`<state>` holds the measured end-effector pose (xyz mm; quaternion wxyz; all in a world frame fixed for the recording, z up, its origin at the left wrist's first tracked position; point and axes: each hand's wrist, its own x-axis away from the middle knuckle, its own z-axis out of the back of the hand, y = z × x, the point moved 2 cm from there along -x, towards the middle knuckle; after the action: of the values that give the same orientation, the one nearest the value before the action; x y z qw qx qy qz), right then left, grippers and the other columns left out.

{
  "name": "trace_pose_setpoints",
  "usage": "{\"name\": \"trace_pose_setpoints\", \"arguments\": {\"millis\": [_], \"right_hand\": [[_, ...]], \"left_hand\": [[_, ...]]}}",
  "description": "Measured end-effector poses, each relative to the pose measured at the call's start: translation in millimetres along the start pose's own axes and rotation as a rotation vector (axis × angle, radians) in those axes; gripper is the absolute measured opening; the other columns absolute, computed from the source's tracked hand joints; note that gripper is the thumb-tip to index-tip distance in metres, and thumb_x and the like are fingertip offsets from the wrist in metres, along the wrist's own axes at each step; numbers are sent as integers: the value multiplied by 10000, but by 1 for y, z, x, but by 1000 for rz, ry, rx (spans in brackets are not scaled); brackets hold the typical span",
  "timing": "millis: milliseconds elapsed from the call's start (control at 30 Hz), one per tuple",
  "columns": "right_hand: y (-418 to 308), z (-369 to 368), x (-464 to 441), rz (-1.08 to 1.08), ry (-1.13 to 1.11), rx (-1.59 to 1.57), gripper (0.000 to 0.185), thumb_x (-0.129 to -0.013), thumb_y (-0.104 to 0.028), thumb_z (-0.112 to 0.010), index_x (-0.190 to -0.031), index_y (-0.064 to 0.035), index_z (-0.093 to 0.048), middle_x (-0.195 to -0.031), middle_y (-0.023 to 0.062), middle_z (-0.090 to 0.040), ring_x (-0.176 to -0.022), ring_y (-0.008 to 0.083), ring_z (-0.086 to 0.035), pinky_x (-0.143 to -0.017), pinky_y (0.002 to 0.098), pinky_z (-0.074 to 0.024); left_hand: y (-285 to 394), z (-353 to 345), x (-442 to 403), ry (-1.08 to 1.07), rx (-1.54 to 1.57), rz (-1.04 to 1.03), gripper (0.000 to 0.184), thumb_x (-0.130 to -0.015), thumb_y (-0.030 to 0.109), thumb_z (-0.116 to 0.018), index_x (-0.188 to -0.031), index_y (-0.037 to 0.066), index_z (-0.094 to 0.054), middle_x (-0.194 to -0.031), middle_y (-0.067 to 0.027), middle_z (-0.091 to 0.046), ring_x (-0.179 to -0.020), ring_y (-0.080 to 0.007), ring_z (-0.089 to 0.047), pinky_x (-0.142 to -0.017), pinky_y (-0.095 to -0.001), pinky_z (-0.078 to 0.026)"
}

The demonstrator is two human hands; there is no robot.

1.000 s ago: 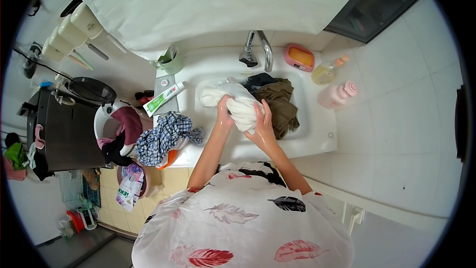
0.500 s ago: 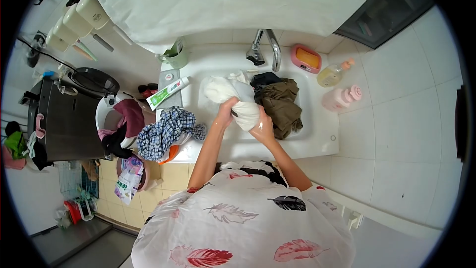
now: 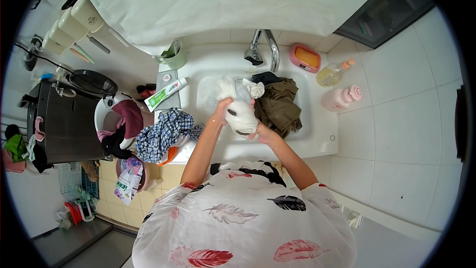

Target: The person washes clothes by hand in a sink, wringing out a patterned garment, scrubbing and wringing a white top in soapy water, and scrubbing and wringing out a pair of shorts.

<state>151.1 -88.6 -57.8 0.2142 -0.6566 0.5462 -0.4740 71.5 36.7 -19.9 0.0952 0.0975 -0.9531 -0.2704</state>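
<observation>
A bunched white garment (image 3: 241, 114) with small dark patches is held over the white sink (image 3: 317, 128). My left hand (image 3: 221, 111) is closed on its left side. My right hand (image 3: 264, 133) grips the lower right side, its fingers partly hidden by the cloth. Sudsy water shows in the basin behind the garment. Just right of it lies a crumpled olive-brown garment (image 3: 280, 106), with a dark cloth (image 3: 266, 78) at its upper end. Above them stands the chrome faucet (image 3: 273, 52).
Along the right rim are a pink soap dish (image 3: 305, 58), a pump bottle (image 3: 335, 73) and a pink bottle (image 3: 341, 98). On the left lie a toothpaste tube (image 3: 166, 94) and a checked shirt (image 3: 163, 136). A washer (image 3: 69, 119) and a laundry-filled bucket (image 3: 102, 114) stand farther left.
The white garment has turned in my hands, and its dark patches now show more. My right hand has shifted slightly down. The olive-brown garment stays in place.
</observation>
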Motion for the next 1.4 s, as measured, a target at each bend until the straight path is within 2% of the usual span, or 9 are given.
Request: {"name": "trace_pose_setpoints", "arguments": {"millis": [167, 300, 433, 500, 700, 800, 1100, 1167, 1400], "right_hand": [[12, 14, -1, -143, -218, -202, 585, -498, 11, -618, -1071, -32, -504, -969, 42, -542, -893, 161, -487, -730, 257, -405], [-34, 3, 14, -222, -302, 315, 600, -645, -11, -604, -1199, -36, -376, -1119, 41, -458, -1018, 155, -427, -832, 260, -370], [-27, 14, -7, -24, -285, 441, 516, -859, -400, -417, -1214, -37, -325, -1150, 69, -404, -1056, 142, -369, -909, 271, -296], [-19, 17, -16, -26, -289, -326, 597, -808, -573, -341, -1087, -54, -437, -1062, 75, -456, -991, 158, -412, -879, 280, -322], [14, 42, -78, 171, -940, -831, 884, -589, -817, -256, -1008, -83, -515, -1044, 112, -526, -895, 212, -516, -778, 338, -404], [63, 80, -144, 439, -69, -603, 583, -840, -485, -316, -1134, 3, -440, -1132, 138, -490, -1007, 233, -468, -878, 314, -358], [-37, 16, -73, 122, -122, -772, 257, -787, -231, -530, -971, -51, -545, -883, 88, -595, -785, 218, -573, -701, 340, -469], [-48, 15, -69, -157, -1, -446, 273, -761, -233, -562, -957, -44, -548, -848, 91, -594, -695, 210, -583, -613, 334, -487], [-25, 44, -107, 213, 607, 471, 347, -633, -207, -646, -868, 36, -566, -849, 167, -589, -728, 273, -596, -659, 341, -483]], "left_hand": [[-17, 21, -14, -190, 181, 74, 488, -644, 252, -449, -1017, -62, -474, -927, -142, -548, -842, -241, -552, -789, -332, -433], [-14, 5, -9, 184, 77, 133, 376, -640, 222, -440, -911, -35, -485, -828, -114, -524, -768, -215, -526, -715, -308, -423], [-16, 16, -12, 106, -78, 157, 279, -640, 196, -424, -804, -18, -494, -754, -111, -512, -680, -199, -509, -664, -292, -415], [-16, 16, -13, 103, -104, 181, 256, -635, 187, -426, -779, -13, -495, -735, -113, -512, -657, -198, -506, -645, -293, -417], [8, -27, 7, 203, -270, 231, 243, -630, 174, -448, -768, -21, -497, -722, -122, -513, -635, -195, -504, -606, -302, -426], [-1, -20, 5, 58, -125, 286, 247, -638, 169, -460, -778, -30, -506, -708, -121, -517, -632, -201, -512, -609, -306, -433], [-17, -11, 14, -44, 7, 505, 255, -655, 162, -503, -812, -35, -536, -639, -101, -518, -560, -207, -511, -563, -306, -443], [-17, -13, 14, 53, -66, 552, 255, -651, 168, -519, -822, -19, -544, -603, -82, -512, -494, -200, -492, -509, -299, -437], [-37, 20, -15, 226, -859, 487, 254, -630, 190, -626, -800, 7, -578, -699, -61, -572, -557, -144, -534, -497, -261, -428]]}}
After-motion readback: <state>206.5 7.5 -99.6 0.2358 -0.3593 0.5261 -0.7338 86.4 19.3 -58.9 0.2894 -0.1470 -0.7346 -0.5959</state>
